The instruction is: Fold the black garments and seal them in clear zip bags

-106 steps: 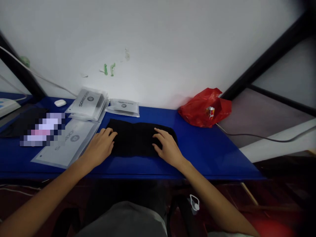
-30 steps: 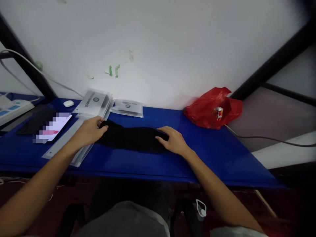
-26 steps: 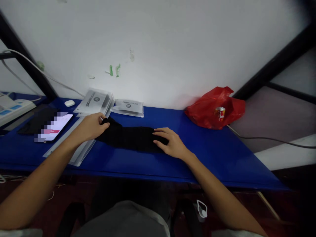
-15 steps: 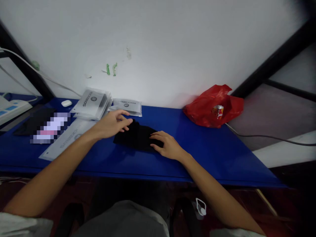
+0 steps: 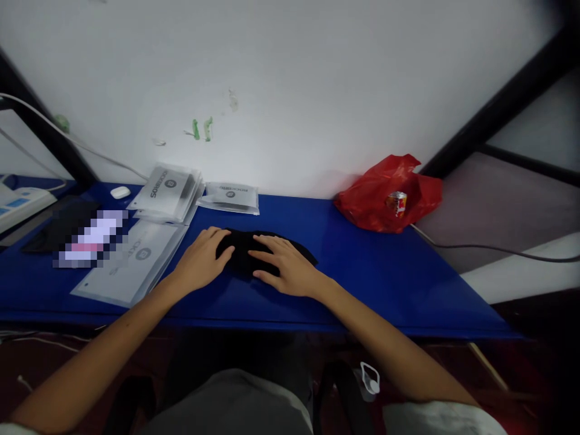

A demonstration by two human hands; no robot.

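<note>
A black cloth [image 5: 247,248] lies folded into a small bundle on the blue table [image 5: 362,272]. My left hand [image 5: 202,263] rests at the bundle's left end, fingers curled against it. My right hand [image 5: 283,266] lies flat on top of the cloth with fingers stretched out to the left, pressing it down. Part of the cloth is hidden under both hands.
A large clear printed bag [image 5: 131,266] lies left of the cloth, with a stack of similar bags [image 5: 167,190] and a smaller bag [image 5: 231,196] by the wall. A phone [image 5: 88,238], white earbud case [image 5: 120,192], red plastic bag [image 5: 389,193] and a cable [image 5: 498,248] are also there.
The long black cloth has been folded from its left end toward the right into a short bundle. My left hand came in with the fold; my right hand moved onto the top.
</note>
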